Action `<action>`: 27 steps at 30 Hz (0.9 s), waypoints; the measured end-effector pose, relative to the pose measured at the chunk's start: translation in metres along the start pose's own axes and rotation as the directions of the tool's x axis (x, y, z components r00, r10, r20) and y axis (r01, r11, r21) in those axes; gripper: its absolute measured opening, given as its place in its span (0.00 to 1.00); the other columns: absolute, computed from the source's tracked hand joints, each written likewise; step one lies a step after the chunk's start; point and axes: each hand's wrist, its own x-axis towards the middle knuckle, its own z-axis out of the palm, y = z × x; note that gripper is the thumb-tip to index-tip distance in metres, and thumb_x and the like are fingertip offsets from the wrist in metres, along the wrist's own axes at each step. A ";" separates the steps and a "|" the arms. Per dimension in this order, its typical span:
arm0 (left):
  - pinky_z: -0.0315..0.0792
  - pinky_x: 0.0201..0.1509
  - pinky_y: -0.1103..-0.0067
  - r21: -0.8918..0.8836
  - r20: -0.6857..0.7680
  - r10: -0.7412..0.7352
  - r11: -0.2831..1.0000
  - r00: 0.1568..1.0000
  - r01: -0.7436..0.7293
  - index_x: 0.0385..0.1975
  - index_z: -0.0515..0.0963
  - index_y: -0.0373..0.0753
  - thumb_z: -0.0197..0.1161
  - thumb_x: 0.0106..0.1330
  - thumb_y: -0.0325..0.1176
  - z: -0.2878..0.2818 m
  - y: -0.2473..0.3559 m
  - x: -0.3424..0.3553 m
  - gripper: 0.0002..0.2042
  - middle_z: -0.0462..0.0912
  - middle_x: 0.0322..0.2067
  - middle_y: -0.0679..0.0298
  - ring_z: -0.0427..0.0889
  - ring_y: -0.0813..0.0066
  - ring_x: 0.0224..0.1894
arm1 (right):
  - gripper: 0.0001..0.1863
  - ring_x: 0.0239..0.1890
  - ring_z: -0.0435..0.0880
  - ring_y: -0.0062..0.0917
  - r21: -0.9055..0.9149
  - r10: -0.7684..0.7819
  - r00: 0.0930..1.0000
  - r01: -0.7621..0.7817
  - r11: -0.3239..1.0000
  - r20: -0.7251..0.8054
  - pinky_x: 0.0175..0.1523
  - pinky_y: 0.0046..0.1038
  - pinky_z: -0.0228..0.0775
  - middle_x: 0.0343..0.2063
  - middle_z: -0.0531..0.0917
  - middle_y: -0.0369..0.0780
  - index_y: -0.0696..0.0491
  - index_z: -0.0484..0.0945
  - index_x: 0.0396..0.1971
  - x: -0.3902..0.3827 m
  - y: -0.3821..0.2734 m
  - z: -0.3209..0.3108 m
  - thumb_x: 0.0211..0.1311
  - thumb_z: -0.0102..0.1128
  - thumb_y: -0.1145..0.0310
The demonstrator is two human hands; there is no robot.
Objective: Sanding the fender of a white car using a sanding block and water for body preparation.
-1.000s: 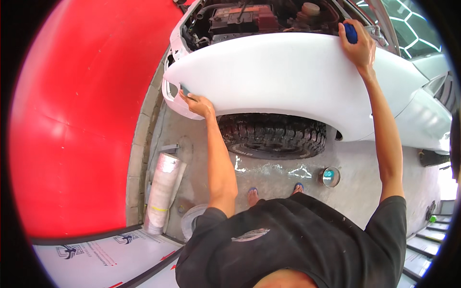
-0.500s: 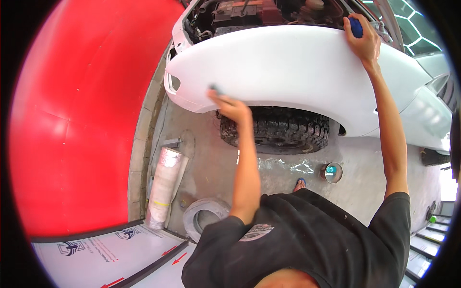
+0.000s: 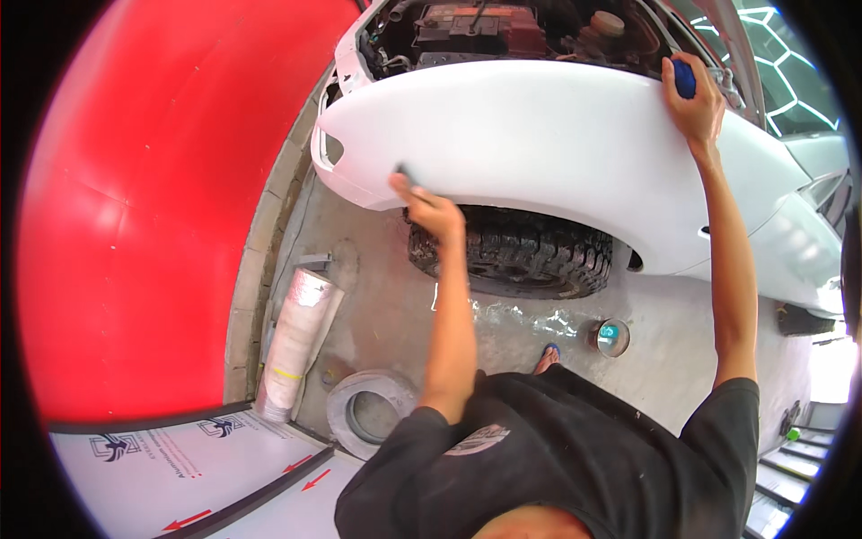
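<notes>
A white car fender stretches across the upper middle, its wheel arch curving over a black tyre. At the fender's front lower part is my left hand, closed round a small dark pad held at the white surface. The pad's kind is blurred and partly covered by my fingers. My right hand rests at the fender's upper rear edge, beside the engine bay. Its fingers wrap round a blue, rounded, sponge-like piece; the fingers hide part of it.
Above the fender lies the uncovered engine bay. On the wet concrete floor stand a round container with something turquoise inside, a grey tyre-like ring and a silvery roll. A red sheet covers the left, beside a low block kerb.
The view has shifted slightly, so the car sits a little lower. My left hand keeps its place near the front of the arch with the dark pad; my right hand still holds the blue piece.
</notes>
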 end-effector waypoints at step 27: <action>0.73 0.60 0.58 0.055 0.008 -0.435 0.899 0.900 0.434 0.68 0.57 0.24 0.35 0.80 0.37 -0.008 0.022 -0.014 0.25 0.72 0.59 0.33 0.76 0.40 0.59 | 0.14 0.36 0.89 0.32 -0.079 -0.023 0.999 0.026 0.997 0.040 0.43 0.28 0.80 0.35 0.88 0.38 0.47 0.83 0.42 0.004 0.000 -0.002 0.64 0.67 0.54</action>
